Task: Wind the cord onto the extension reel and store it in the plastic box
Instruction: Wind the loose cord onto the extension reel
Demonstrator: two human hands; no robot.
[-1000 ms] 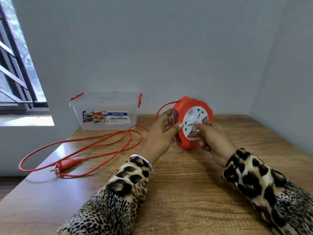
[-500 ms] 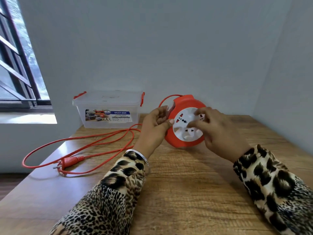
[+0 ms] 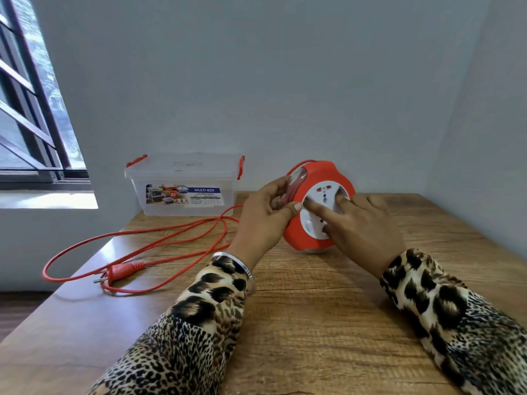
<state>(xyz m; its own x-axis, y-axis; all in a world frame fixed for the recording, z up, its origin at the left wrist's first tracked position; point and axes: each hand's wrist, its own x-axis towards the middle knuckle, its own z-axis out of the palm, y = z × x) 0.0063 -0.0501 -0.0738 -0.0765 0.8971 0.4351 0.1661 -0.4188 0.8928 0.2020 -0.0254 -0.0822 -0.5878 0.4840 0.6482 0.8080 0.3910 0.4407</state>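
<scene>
The red extension reel [image 3: 313,206] stands on edge toward the far side of the wooden table [image 3: 313,323], its white socket face [image 3: 319,212] turned toward the camera and tilted slightly back. The left hand [image 3: 262,220] grips the reel's left rim, fingers curled round the edge and thumb lying across the front, close to the white face. The right hand [image 3: 362,226] rests on that face with its fingers extended and fairly straight, the index fingertip close to the left thumb; it presses rather than grasps. The red cord [image 3: 159,243] leaves the reel at the top left, passes behind the left hand and lies unwound in several loose loops across the left half of the table, one loop hanging past the left edge. Its red plug [image 3: 119,273] lies flat among the loops near that edge, pins pointing left. The clear plastic box [image 3: 182,189] sits at the far left of the table against the wall, lid on, with red clips at its ends and a printed label on its front; it is apart from the reel, with cord lying just in front of it. Both arms wear leopard-print sleeves [image 3: 199,323], and a silver bangle [image 3: 233,265] circles the left wrist. A window [image 3: 31,109] shows at the far left.
</scene>
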